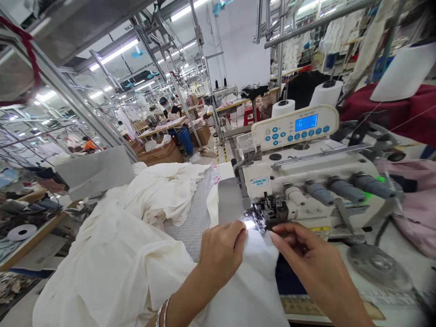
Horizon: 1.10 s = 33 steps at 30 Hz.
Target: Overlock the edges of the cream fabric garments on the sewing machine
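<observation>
A white sewing machine (316, 181) with a blue-lit panel stands on the right of the table. White fabric (252, 277) runs from its lit needle area toward me. My left hand (223, 243) is closed on the fabric's edge just left of the presser foot, a silver bangle on its wrist. To the right of the foot, my right hand (299, 247) pinches the fabric's right edge between thumb and forefinger. The fingertips are close to the needle area. A large heap of white cloth (112, 254) lies to the left.
White thread cones (327, 94) stand behind the machine. A wooden ruler (303, 305) lies at the table's front edge. Pink cloth (413, 204) is at the right. Farther back, a masked person (170, 110) sits at another table, near cardboard boxes and a blue bin (185, 140).
</observation>
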### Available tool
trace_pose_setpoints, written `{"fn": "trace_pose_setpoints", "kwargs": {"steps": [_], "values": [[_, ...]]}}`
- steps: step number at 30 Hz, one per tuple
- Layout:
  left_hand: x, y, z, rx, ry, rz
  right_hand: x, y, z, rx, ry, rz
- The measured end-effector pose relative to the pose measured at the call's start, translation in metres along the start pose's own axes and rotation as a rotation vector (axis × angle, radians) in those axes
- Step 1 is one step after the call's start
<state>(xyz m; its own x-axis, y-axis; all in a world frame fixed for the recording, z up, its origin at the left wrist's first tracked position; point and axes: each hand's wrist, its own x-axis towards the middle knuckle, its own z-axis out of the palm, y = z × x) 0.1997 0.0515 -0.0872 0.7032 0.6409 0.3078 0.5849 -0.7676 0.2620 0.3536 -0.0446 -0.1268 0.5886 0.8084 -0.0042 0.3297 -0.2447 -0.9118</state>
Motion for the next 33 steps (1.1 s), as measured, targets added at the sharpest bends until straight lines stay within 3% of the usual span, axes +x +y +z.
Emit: {"fn": "trace_pose_setpoints", "kwargs": {"steps": [6,9,13,16,19,23,29,33], "values": [[0.0,-0.009,0.003,0.032,0.065,0.009,-0.001,-0.007,0.022,-0.06,0.239,0.014],[0.001,-0.009,0.002,0.052,0.091,0.049,0.002,-0.009,0.026,-0.1,0.298,0.0],[-0.004,0.01,0.002,0.247,0.34,0.229,-0.001,-0.003,0.024,-0.055,0.309,-0.001],[-0.016,0.032,0.011,0.219,0.478,0.381,-0.013,0.014,0.022,0.097,0.268,0.046],[-0.024,0.042,0.023,0.119,0.427,0.409,-0.027,0.03,0.023,0.331,0.051,0.059],[-0.027,0.032,0.031,-0.049,0.322,0.416,-0.038,0.025,0.028,0.709,-0.232,0.195],[-0.025,0.018,0.027,-0.145,0.242,0.435,-0.042,0.008,0.026,0.927,-0.231,0.433],[-0.026,0.017,0.029,-0.122,0.225,0.453,-0.046,0.013,0.023,1.019,-0.143,0.387]]}}
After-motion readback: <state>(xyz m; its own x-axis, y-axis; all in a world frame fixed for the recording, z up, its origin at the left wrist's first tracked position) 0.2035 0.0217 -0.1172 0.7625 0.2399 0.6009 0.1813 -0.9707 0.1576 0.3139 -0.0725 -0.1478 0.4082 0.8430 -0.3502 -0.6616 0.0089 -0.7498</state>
